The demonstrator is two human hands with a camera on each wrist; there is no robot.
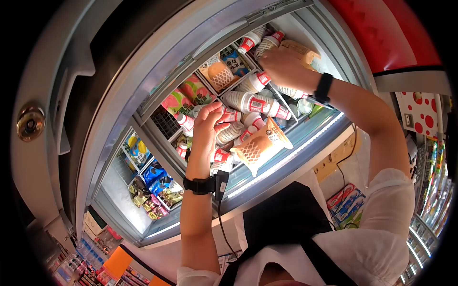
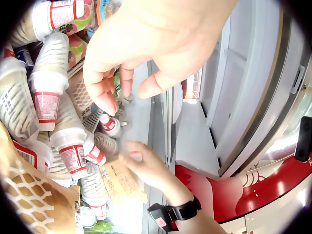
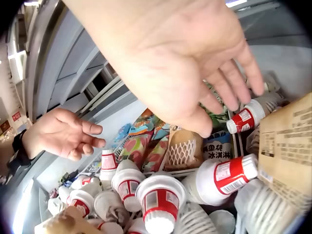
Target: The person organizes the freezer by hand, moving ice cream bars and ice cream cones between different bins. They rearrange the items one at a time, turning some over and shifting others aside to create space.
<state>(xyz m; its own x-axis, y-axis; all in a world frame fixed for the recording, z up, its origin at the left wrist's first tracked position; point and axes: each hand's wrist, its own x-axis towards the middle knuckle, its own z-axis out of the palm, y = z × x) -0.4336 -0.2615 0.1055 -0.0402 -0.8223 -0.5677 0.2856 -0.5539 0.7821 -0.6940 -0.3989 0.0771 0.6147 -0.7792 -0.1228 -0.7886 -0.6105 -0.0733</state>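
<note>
My left hand [image 1: 206, 128] hangs over a heap of wrapped ice cream cones [image 1: 243, 101] with white lids and red labels. Its fingers are loosely bent around nothing. Farther back on the right, my right hand [image 1: 284, 66] reaches into the chest freezer. In the right wrist view its fingers [image 3: 231, 80] stretch out relaxed, holding nothing. A brown paper-like packet [image 3: 287, 146] lies beside that hand, among more cones. Another brown packet with a waffle-pattern print [image 1: 260, 148] rests on the cones near the front edge, to the right of my left hand.
White wire dividers split the freezer. Pink-and-green packets [image 1: 179, 97] and a fish-shaped ice cream packet [image 1: 218, 72] stand behind the cones. Blue packets [image 1: 156, 177] fill the left section. A lit front rim [image 1: 281, 164] runs before me, and a cable hangs from each wrist.
</note>
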